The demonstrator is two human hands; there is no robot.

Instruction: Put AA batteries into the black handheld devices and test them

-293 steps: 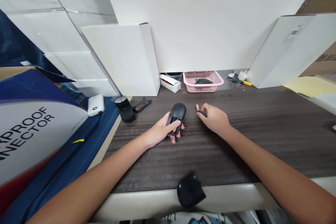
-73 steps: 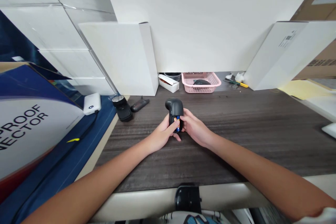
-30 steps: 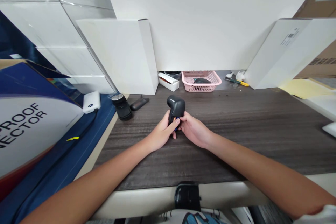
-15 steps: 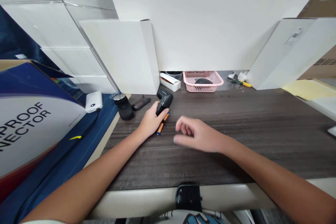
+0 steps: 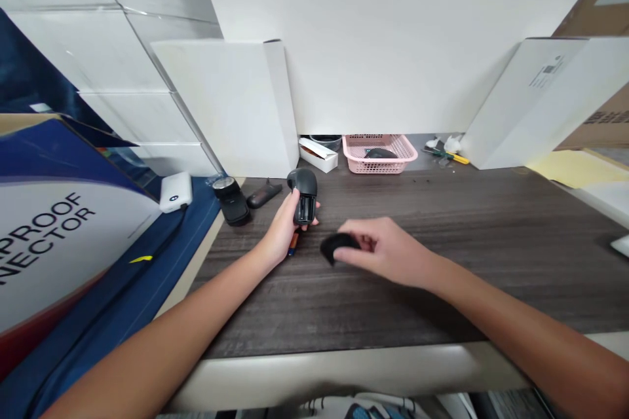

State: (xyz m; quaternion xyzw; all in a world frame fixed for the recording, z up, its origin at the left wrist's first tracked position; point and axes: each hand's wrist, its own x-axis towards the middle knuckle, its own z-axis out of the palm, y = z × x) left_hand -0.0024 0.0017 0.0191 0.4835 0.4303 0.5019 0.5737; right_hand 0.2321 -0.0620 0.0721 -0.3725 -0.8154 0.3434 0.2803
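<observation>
My left hand is closed round a black handheld device, whose open battery compartment faces up and shows no battery inside. Between the thumb and fingers of my right hand is a curved black cover, held above the table to the right of the device. An orange and blue battery lies on the dark table partly behind my left hand; whether a second one lies there is hidden. A small black remote-like object rests just left of the device.
A black round-topped gadget stands at the table's left edge. Along the back are a small white box, a pink basket with a dark object inside, and a yellow-handled tool. Tall white boxes flank the wall.
The device in my left hand has turned so that its open compartment shows. My right hand, in which nothing showed before, now holds the black cover.
</observation>
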